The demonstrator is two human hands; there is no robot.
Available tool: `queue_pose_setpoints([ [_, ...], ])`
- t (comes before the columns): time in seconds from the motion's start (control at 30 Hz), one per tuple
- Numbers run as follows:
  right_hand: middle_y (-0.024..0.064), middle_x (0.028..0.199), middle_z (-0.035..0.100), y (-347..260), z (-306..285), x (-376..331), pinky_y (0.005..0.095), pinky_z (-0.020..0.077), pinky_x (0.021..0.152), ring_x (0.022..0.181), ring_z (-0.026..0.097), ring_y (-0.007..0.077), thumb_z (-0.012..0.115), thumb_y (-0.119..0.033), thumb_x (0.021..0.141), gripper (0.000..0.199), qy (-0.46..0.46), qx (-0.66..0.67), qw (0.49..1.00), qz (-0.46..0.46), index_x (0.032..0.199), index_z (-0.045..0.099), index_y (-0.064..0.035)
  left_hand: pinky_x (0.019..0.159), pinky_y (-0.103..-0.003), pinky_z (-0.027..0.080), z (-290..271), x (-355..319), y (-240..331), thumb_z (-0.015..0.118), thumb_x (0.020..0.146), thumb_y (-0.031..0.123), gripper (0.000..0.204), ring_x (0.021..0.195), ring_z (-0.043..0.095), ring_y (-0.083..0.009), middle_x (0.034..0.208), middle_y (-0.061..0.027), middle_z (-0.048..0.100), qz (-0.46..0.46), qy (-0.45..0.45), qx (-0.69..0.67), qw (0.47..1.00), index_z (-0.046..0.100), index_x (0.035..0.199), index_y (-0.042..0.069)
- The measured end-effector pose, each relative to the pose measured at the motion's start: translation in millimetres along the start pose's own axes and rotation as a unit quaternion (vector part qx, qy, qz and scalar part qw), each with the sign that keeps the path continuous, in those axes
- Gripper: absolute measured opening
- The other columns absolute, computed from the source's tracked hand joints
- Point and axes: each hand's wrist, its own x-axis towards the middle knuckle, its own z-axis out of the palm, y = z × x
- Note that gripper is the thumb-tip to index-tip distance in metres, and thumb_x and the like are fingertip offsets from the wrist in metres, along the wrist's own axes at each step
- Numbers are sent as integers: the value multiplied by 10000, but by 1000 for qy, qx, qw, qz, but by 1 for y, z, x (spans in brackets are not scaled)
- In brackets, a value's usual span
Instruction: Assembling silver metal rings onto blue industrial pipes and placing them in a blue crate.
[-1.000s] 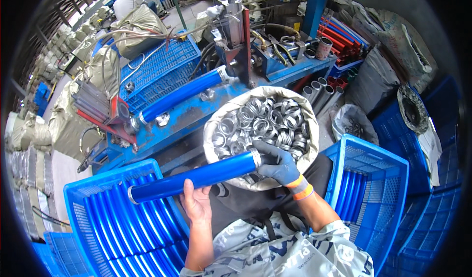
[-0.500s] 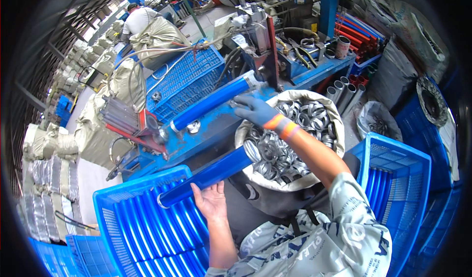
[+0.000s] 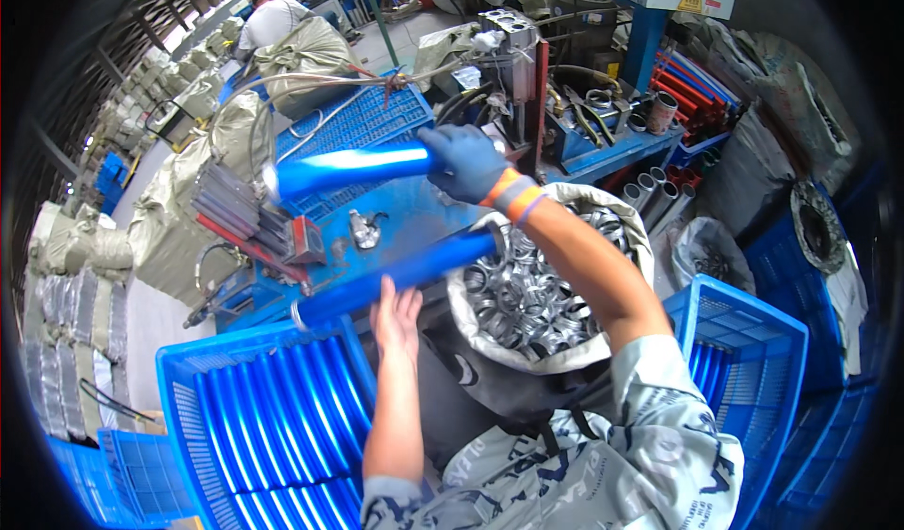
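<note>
My right hand [image 3: 461,163], in a grey-blue glove with an orange cuff, is closed round the right end of a blue metal tube [image 3: 353,170]. That tube is raised over the blue bench [image 3: 405,212]. Lower and nearer, a second blue tube [image 3: 400,274], blurred by motion, rests on my bare left hand [image 3: 397,318], which supports it from below with the thumb up against it. A metal ring sits at its right end, beside the white sack [image 3: 546,359] full of loose metal rings [image 3: 537,295]. On the bench stand a left clamp fixture [image 3: 299,240] and an upright right fixture [image 3: 513,69].
A blue crate [image 3: 174,379] of blue tubes stands at the lower left, another crate [image 3: 753,309] at the right. Pliers [image 3: 595,120] lie at the bench's right end, near grey pipes [image 3: 659,191]. A person [image 3: 273,22] works far off at the left.
My right hand has closed on the upper tube and lifted it off the bench fixtures, up and to the left. My left hand has moved up toward the bench with the lower tube.
</note>
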Motion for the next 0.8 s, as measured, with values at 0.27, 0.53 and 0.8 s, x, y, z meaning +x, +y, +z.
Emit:
queue_pose_setpoints([
  [0.27,200,1670,524,-80,-265,-158,416,388,1282,1526,525,271,727,-13,934,868,91,364,885,275,1712,350,70,1217,-586,475,107,193,-21,911,940,507,923,1440,631,-447,1570,-250,619,-20,21,21,999,506,1595,-2],
  [0.53,94,1359,681,-147,-431,-550,344,557,1023,1151,674,191,702,50,862,785,305,-67,786,535,1622,507,28,1184,-608,512,102,241,-30,883,960,515,901,1387,669,-467,1502,-330,645,-60,45,79,994,526,1550,-64],
  [0.8,211,1520,665,-410,-514,-913,424,481,1229,1408,630,313,873,41,856,853,181,-219,548,787,1632,521,41,1095,-610,582,60,243,-111,879,949,560,863,1211,746,-489,1375,-350,702,-145,101,63,982,556,1551,35],
])
